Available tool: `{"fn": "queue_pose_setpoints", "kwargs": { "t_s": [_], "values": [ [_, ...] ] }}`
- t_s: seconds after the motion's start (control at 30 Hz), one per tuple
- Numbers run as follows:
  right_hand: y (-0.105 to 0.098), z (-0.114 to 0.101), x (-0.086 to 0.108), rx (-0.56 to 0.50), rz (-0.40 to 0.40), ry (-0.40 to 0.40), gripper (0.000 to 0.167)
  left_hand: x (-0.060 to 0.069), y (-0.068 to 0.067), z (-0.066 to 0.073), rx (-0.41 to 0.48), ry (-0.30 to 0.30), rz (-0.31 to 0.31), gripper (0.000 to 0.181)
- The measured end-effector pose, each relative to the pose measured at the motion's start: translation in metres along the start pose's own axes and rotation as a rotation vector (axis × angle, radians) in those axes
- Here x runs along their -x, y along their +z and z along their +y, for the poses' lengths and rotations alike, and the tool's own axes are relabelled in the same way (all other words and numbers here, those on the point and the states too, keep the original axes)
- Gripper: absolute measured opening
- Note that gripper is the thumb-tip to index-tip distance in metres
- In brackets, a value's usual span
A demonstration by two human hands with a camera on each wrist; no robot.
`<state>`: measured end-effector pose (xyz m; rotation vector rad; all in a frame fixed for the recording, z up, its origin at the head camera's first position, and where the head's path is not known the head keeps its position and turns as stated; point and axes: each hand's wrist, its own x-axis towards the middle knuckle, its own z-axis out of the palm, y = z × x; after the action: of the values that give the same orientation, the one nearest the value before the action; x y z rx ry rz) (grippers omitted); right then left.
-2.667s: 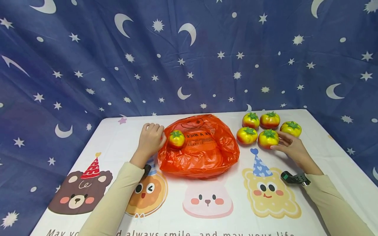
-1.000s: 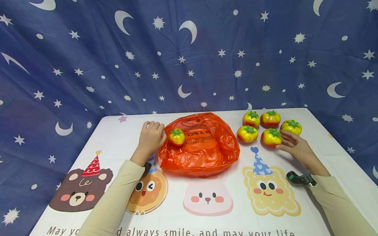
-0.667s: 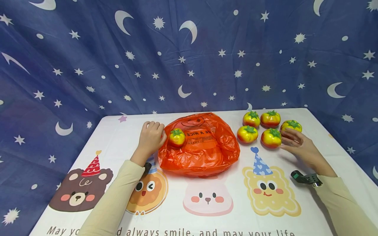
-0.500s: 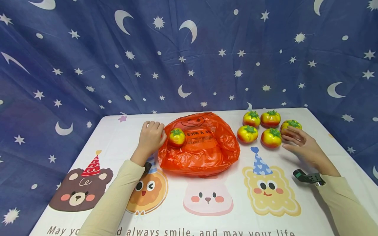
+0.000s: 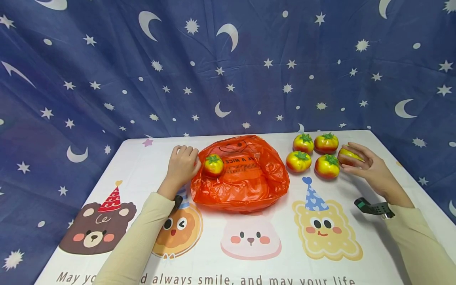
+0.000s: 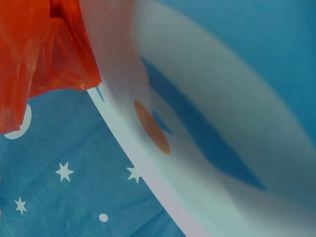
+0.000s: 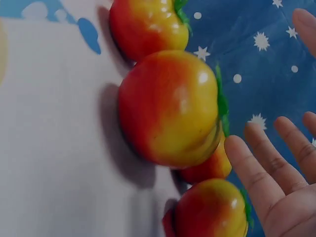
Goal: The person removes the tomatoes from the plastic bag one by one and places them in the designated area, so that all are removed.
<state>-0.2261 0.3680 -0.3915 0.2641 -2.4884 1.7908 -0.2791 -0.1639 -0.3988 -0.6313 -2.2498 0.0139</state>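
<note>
An orange-red plastic bag (image 5: pixel 246 190) lies open-mouthed on the table, with one red-and-yellow toy tomato (image 5: pixel 213 167) inside its left part. My left hand (image 5: pixel 183 165) has curled fingers at the bag's left rim and grips it; the fingertips are hidden. At the right, my right hand (image 5: pixel 370 168) reaches around the rightmost toy tomato (image 5: pixel 346 157), fingers spread and partly covering it. The right wrist view shows the fingers (image 7: pixel 254 180) fairly straight and apart from the fruit. Just left of that hand sits the front toy tomato (image 5: pixel 327 167).
More toy tomatoes stand close together: one at the front left (image 5: pixel 298 162), one at the back left (image 5: pixel 303 144) and one at the back (image 5: pixel 326 143). A white cartoon tablecloth (image 5: pixel 285 237) covers the table. A blue starry curtain (image 5: pixel 249 99) hangs behind.
My right hand has left the front toy tomato, which shifted slightly right, and has moved right and back to the rightmost one. My left hand and the bag stay put.
</note>
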Motion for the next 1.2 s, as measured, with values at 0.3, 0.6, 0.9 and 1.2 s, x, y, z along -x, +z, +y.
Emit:
{"fn": "queue_pose_setpoints", "kwargs": {
  "t_s": [0.3,0.6,0.9,1.2],
  "values": [
    [0.012,-0.017,-0.014,-0.125,-0.057,-0.039,0.072,-0.001,-0.001,0.001,0.003,-0.001,-0.012,0.013],
    [0.030,-0.032,-0.028,-0.018,-0.052,-0.024,0.062,-0.003,-0.002,0.001,0.005,0.001,-0.006,0.012],
    [0.050,-0.045,-0.041,-0.001,-0.105,-0.040,0.056,-0.003,-0.002,0.001,0.006,-0.002,-0.017,0.013],
    [0.071,-0.055,-0.057,-0.021,-0.173,-0.075,0.056,-0.002,-0.001,0.002,0.010,-0.001,-0.014,0.012]
  ]
}}
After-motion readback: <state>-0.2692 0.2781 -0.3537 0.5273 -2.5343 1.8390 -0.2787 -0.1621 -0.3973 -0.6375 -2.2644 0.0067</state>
